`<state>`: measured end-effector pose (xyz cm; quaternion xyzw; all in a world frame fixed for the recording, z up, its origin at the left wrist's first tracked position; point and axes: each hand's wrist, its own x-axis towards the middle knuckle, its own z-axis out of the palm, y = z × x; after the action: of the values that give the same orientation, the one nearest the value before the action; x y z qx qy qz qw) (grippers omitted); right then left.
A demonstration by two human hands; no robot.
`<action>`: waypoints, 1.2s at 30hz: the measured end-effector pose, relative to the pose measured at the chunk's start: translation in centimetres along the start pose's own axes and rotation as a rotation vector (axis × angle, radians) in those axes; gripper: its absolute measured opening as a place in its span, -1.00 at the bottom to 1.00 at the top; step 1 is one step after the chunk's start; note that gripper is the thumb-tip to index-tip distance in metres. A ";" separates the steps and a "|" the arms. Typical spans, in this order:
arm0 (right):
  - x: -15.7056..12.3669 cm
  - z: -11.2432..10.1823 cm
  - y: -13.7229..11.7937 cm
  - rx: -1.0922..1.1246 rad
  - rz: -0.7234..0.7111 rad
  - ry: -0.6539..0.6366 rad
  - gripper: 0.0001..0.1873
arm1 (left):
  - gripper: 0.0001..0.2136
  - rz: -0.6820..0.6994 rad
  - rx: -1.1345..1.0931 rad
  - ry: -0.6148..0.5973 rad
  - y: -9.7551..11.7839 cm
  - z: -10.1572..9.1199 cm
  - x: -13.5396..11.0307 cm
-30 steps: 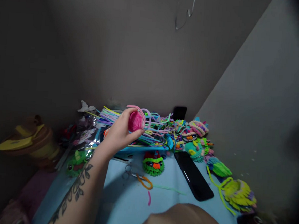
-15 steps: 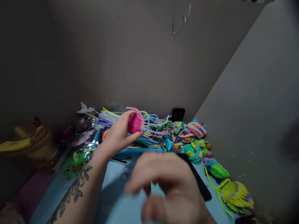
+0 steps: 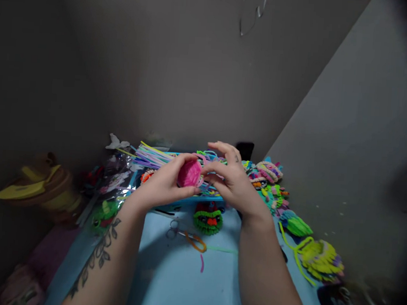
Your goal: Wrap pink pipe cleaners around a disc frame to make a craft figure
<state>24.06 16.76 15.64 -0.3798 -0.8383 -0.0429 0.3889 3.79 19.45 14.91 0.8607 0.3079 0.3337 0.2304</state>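
My left hand (image 3: 168, 178) is wrapped around a bright pink, rounded piece (image 3: 189, 173) that looks wound from pipe cleaners. At its right edge, my right hand (image 3: 231, 180) pinches with thumb and forefinger at a pale pink pipe cleaner (image 3: 203, 161) curving off the piece; the other fingers are raised. Exactly where the fingertips meet it is hard to see. Below the hands, on the light blue tabletop (image 3: 183, 286), lie scissors (image 3: 172, 230), an orange loop (image 3: 197, 243), a short pink stem piece (image 3: 201, 263) and a green fuzzy figure (image 3: 208, 221).
Loose pipe cleaners (image 3: 154, 157) fill a blue tray behind my hands. Finished fuzzy pieces line the right side, among them a yellow one (image 3: 321, 263). A dark phone-like object (image 3: 244, 150) leans at the back wall. To the left stands a brown and yellow object (image 3: 44, 188).
My right hand has moved up and away from me, from the near foreground to the pink piece. The scissors and green figure are uncovered. My left hand keeps its hold.
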 end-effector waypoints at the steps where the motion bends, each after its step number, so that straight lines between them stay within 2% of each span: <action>1: 0.0 0.1 0.1 -0.009 -0.005 -0.018 -0.90 | -0.42 -0.007 0.002 -0.011 0.0 0.0 0.0; 5: 0.1 0.5 0.5 0.003 -0.004 -0.065 -0.93 | -0.46 -0.007 0.025 -0.043 -0.1 -0.1 -0.1; 10: 0.3 0.9 0.4 0.047 0.035 0.000 -0.92 | -0.50 0.025 0.043 -0.057 -0.3 -0.5 -0.1; 17: 0.6 1.7 0.4 0.146 0.097 0.009 -0.93 | -0.49 0.031 0.054 -0.059 -0.7 -0.5 0.0; 21: 0.7 2.0 0.5 0.219 0.165 0.083 -0.94 | -0.49 0.016 0.055 -0.042 -0.6 -0.5 0.1; 27: 1.1 2.9 0.1 0.312 0.357 0.225 -0.92 | -0.47 0.046 0.096 0.020 -0.8 -0.5 0.1; 31: 1.2 3.4 -0.1 0.308 0.318 0.324 -0.92 | -0.46 0.066 0.084 0.058 -0.9 -0.6 0.0; 36: 1.2 3.5 -0.2 0.298 0.290 0.364 -0.92 | -0.44 0.072 0.060 0.086 -1.1 -0.4 0.1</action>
<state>21.23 18.62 14.05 -0.4207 -0.6885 0.0695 0.5866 3.12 20.33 14.60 0.8626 0.2961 0.3692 0.1789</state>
